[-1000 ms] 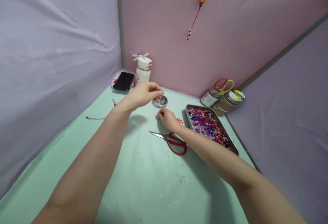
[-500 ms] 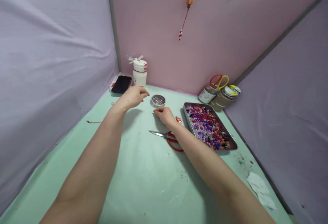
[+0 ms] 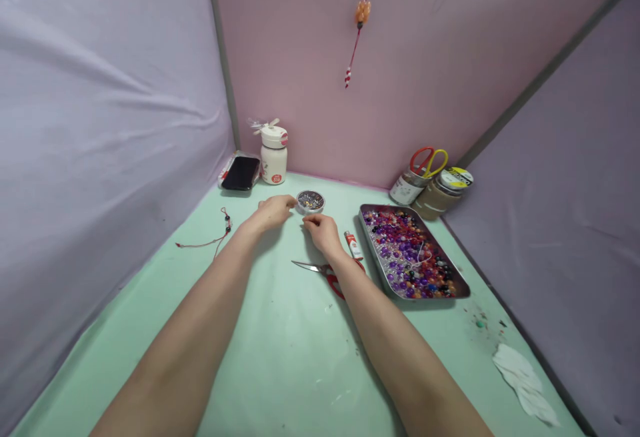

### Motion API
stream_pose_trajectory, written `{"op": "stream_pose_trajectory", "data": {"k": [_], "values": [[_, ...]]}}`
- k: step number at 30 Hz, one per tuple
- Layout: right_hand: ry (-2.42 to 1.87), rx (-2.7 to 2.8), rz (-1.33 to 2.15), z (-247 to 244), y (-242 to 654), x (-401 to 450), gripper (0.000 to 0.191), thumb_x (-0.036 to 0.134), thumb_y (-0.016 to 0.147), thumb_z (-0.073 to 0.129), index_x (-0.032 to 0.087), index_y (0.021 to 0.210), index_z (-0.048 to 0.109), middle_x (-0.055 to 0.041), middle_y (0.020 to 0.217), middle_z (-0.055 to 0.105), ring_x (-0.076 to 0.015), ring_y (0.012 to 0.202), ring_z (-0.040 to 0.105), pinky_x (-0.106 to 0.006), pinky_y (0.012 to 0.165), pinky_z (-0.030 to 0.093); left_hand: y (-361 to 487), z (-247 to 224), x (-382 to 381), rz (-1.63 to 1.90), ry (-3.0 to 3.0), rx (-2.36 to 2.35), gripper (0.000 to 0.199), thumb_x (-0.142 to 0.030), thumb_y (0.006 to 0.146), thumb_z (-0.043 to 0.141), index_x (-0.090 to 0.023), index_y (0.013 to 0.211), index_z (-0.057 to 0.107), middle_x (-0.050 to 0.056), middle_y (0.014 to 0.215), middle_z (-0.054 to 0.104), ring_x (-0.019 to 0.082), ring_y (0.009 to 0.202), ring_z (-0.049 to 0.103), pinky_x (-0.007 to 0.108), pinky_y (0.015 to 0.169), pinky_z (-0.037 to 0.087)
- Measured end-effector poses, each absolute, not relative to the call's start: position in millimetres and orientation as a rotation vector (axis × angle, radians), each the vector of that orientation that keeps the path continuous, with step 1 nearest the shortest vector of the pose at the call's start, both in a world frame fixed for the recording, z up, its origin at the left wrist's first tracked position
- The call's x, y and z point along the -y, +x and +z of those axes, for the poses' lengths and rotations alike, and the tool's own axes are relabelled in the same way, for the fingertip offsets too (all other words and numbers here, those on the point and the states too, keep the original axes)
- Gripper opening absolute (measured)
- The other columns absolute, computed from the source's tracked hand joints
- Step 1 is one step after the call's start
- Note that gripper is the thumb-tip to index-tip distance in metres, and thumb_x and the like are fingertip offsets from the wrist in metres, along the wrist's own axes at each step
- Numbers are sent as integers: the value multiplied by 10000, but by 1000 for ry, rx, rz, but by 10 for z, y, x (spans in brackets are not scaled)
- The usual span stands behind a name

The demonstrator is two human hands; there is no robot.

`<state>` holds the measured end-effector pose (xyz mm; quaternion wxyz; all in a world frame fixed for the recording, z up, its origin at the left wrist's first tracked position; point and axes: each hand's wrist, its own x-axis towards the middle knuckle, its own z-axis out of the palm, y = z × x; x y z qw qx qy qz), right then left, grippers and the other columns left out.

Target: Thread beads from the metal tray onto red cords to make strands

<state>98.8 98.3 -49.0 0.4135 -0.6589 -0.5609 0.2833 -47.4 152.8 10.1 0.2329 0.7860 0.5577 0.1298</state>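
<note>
A small round case point(image 3: 311, 202) with tiny metallic pieces inside lies near the back of the green table. My left hand point(image 3: 277, 212) is at its left side, the fingertips at the rim and close together; whether anything is between them is too small to tell. Just below the case, my right hand point(image 3: 321, 231) has thumb and forefinger pinched, with whatever they hold too small to make out. Red-handled scissors point(image 3: 313, 266) lie under my right wrist, partly hidden by the forearm. A red and white tube point(image 3: 353, 246) rests to the right of my right hand.
A metal tray point(image 3: 377, 256) of beads is at the right, jars point(image 3: 407, 187) behind it. A white bottle point(image 3: 274, 156) and a phone point(image 3: 241, 174) stand and lie back left. A beaded cord point(image 3: 200, 245) lies left, a white cloth point(image 3: 523, 384) right.
My left hand has come down and right to the rim of the round case. The beaded cord at the left shows more fully. My right hand stays just below the case, still pinched.
</note>
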Motion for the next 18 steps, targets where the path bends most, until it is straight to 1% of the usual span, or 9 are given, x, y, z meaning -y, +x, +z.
{"op": "stream_pose_trajectory", "data": {"k": [3, 5, 7, 9, 12, 15, 18], "values": [[-1652, 1416, 695, -494, 986, -976, 213, 185, 778, 527, 170, 871, 719, -58, 925, 730, -171, 863, 652, -267, 826, 473, -458, 64, -1528, 268, 2167, -1555, 358, -164, 786, 479, -237, 1084, 664, 74, 1071, 708, 254, 1091, 587, 396, 985, 353], [-1650, 1410, 697, -489, 982, -968, 212, 180, 777, 531, 161, 876, 718, -66, 918, 730, -171, 861, 652, -267, 828, 471, -467, 50, -1541, 253, 2150, -1590, 329, -163, 757, 503, -219, 1029, 680, 83, 1020, 720, 270, 1058, 597, 419, 967, 357], [-1640, 1401, 704, -479, 978, -958, 203, 178, 775, 542, 152, 875, 717, -73, 919, 729, -173, 860, 651, -271, 833, 468, -482, 44, -1556, 255, 2136, -1608, 317, -157, 735, 506, -196, 991, 688, 90, 956, 730, 269, 1011, 612, 403, 926, 384], [-1634, 1398, 711, -470, 973, -947, 197, 181, 779, 546, 153, 873, 716, -72, 926, 729, -173, 864, 649, -273, 840, 465, -490, 38, -1561, 268, 2123, -1600, 298, -164, 733, 496, -183, 952, 697, 82, 857, 739, 246, 934, 634, 353, 867, 416], [-1639, 1403, 714, -470, 965, -941, 196, 182, 791, 536, 166, 875, 713, -63, 930, 728, -169, 865, 647, -273, 838, 466, -473, 19, -1541, 297, 2111, -1550, 233, -203, 739, 500, -174, 822, 715, 65, 728, 728, 202, 784, 647, 279, 750, 437], [-1635, 1428, 704, -484, 957, -945, 199, 172, 795, 531, 168, 882, 710, -60, 938, 727, -164, 859, 648, -264, 822, 467, -431, -11, -1505, 334, 2085, -1533, 236, -259, 755, 504, -157, 687, 706, 65, 646, 703, 178, 644, 617, 267, 650, 426], [-1634, 1459, 690, -498, 950, -950, 198, 171, 797, 533, 173, 886, 709, -56, 932, 729, -161, 858, 648, -258, 818, 465, -391, -36, -1482, 380, 2042, -1568, 300, -308, 784, 493, -139, 641, 695, 65, 562, 662, 165, 557, 576, 271, 602, 413]]}}
